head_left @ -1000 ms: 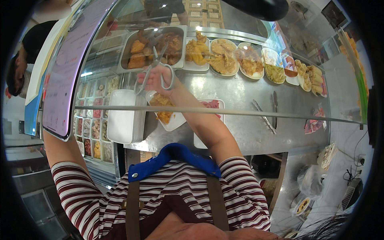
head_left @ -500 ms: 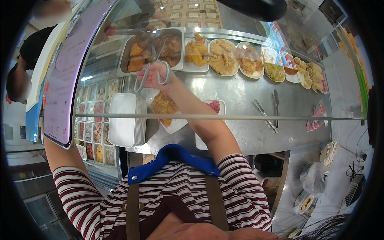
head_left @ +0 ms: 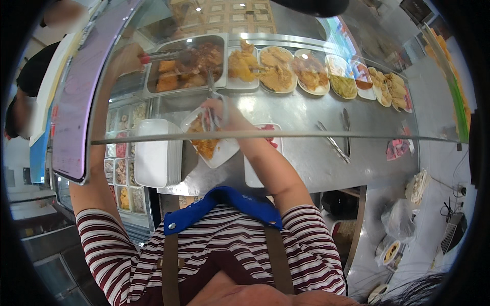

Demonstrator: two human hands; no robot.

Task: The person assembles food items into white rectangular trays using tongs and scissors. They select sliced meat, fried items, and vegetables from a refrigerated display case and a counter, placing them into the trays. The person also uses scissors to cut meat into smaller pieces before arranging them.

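My right hand (head_left: 216, 111) is closed on a pair of grey-handled scissors (head_left: 225, 109), with the blades pointing up toward the metal tray. Below it, a white plate (head_left: 224, 158) holds cut golden-brown fried food (head_left: 204, 147). My left hand (head_left: 127, 56), seen through the glass, is closed around red-handled tongs (head_left: 158, 56) that reach over the tray's left side. The metal tray (head_left: 223, 61) holds orange-brown blocks and dark sauced pieces. Where the tongs' tips end is hard to make out.
A glass pane's edge (head_left: 306, 135) crosses above the counter. A phone (head_left: 76, 112) stands at left, near stacked white plates (head_left: 155, 153). Another white plate (head_left: 255, 173) holds pink food. Fried-food plates (head_left: 277, 71) line the back; metal tongs (head_left: 334, 143) lie right. A person (head_left: 30, 81) is far left.
My right hand has lowered with the scissors toward the plate of cut food. My left hand has come into sight from behind the phone, with tongs over the tray.
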